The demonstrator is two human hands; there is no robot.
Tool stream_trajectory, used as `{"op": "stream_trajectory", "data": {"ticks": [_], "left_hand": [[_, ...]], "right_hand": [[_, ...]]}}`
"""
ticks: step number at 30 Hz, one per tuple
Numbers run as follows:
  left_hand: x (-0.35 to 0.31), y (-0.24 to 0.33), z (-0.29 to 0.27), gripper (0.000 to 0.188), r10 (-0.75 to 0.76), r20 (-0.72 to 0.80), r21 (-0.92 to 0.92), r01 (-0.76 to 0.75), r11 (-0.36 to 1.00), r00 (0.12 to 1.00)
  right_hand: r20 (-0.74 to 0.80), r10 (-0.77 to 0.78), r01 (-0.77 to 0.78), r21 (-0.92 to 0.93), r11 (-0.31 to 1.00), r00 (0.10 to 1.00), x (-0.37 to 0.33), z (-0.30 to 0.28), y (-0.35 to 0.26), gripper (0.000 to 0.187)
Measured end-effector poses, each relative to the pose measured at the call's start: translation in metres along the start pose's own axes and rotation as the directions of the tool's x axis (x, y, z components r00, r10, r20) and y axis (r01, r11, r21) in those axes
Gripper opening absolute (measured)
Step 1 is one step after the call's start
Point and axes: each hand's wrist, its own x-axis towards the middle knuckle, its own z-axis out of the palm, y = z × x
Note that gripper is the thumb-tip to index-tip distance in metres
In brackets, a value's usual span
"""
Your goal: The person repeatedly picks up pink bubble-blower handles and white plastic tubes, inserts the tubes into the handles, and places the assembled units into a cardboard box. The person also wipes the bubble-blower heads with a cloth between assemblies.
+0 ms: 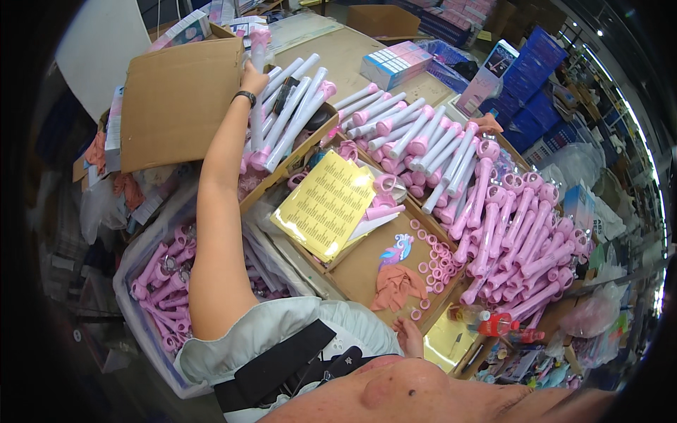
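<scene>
Left arm (224, 190) stretched long toward upper left, left hand (253, 77) clenched there! Right hand (407, 338) low at centre, partly hidden.

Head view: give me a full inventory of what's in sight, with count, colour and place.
Wands: many, white and pink, piled beyond the tray
Pink handles: many, pink, heaped right
Bin: one, translucent, lower left, holding more pink handles
Tray: one, brown, centre
Rings: many, pink, tray's right side
Cloth: one, orange, in tray
Ornament: one, purple and blue, above cloth
Sheets: several, yellow, centre and lower right
Cardboard panel: one, brown, upper left
Carton: one, pink and blue, far table
Crates: several, blue, upper right
Remaining clutter: too dense to count
Left hand: one, upper left, gripping one wand
Right hand: one, tray's near edge
</scene>
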Motion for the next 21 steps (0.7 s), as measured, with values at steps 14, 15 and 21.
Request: {"op": "stream_trajectory", "data": {"ticks": [14,15,21], "left_hand": [[-0.035,-0.025,0.059,0.045,0.077,0.018,0.335,-0.078,0.939,0.997],[-0.036,-0.021,0.053,0.036,0.116,0.003,0.409,-0.107,0.906,0.993],[-0.119,-0.022,-0.031,0.021,0.465,0.032,-0.274,-0.439,0.855,0.885]], "right_hand": [[-0.007,-0.031,0.030,-0.112,0.993,0.999,0.007,-0.003,0.004,0.028],[-0.035,-0.020,0.016,-0.108,0.994,0.999,0.006,-0.003,0.004,0.028],[-0.078,-0.026,0.018,-0.094,0.995,0.997,0.011,-0.008,0.006,0.028]]}}
